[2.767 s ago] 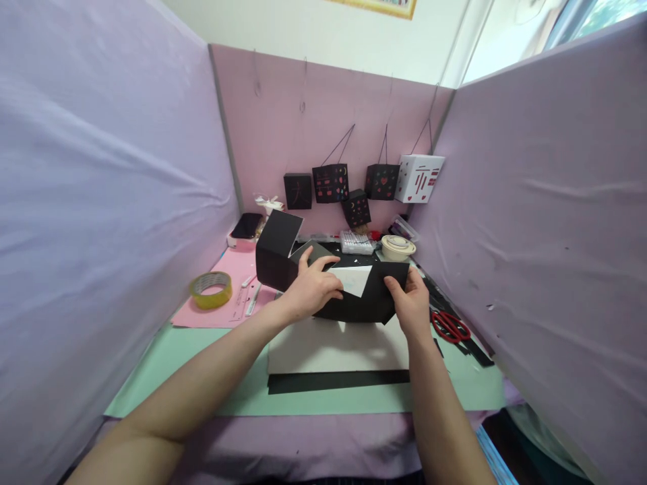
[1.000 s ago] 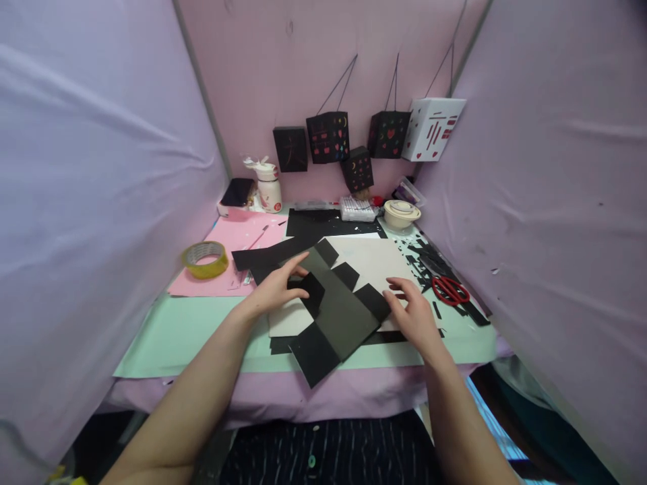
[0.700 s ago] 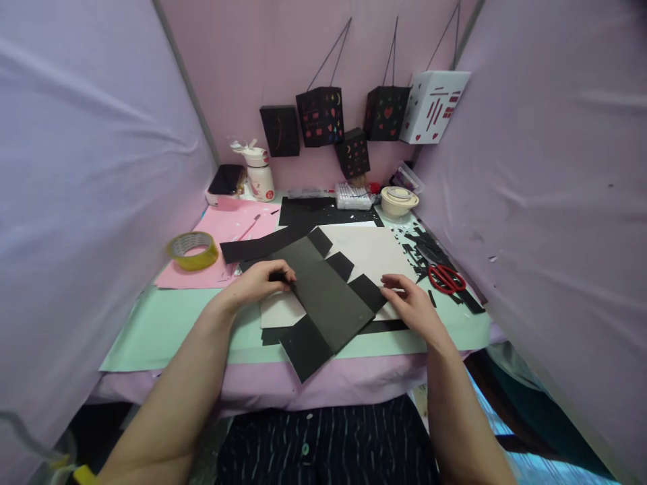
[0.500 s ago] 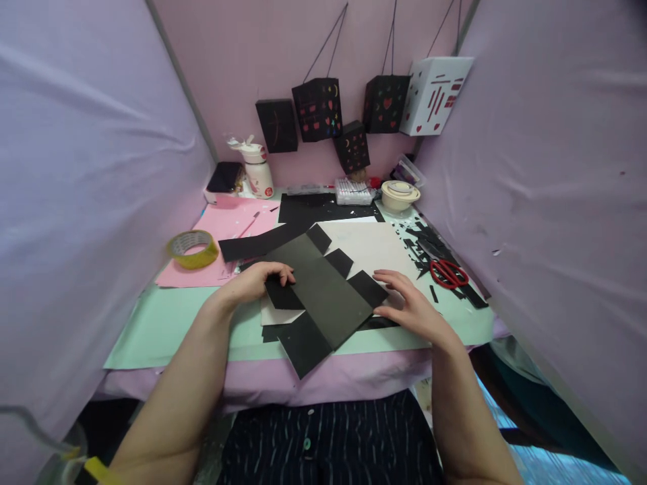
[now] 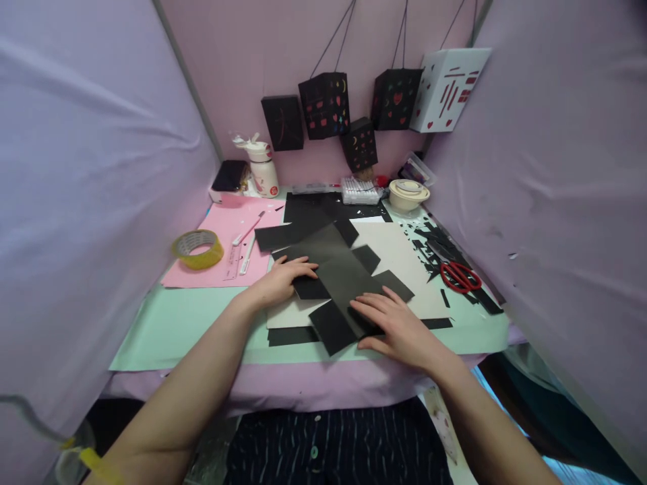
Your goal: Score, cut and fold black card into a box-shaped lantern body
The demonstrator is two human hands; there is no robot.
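Observation:
A black card cut-out with folding flaps [image 5: 348,273] lies slantwise over a pale board [image 5: 391,246], under both my hands. My left hand [image 5: 283,279] rests on its left edge, beside a dark flap, with the fingers stretched out. Near the card's lower right end, my right hand [image 5: 389,320] lies flat with its fingers spread and its thumb by the near edge. A black paper strip [image 5: 273,237] sticks out to the left behind the card.
Left are a yellow tape roll [image 5: 198,249], a pink craft knife [image 5: 247,229], a white pen [image 5: 247,254] and a clear ruler [image 5: 233,261]. Red-handled scissors [image 5: 459,277] lie among black scraps at right. A bottle [image 5: 263,174] and a cream bowl [image 5: 408,195] stand behind. Decorated lanterns [image 5: 326,106] hang above.
The cut-out has shifted right and farther from me. My right hand has come from its edge to lie on top. The strip moved right, uncovering the white pen and ruler.

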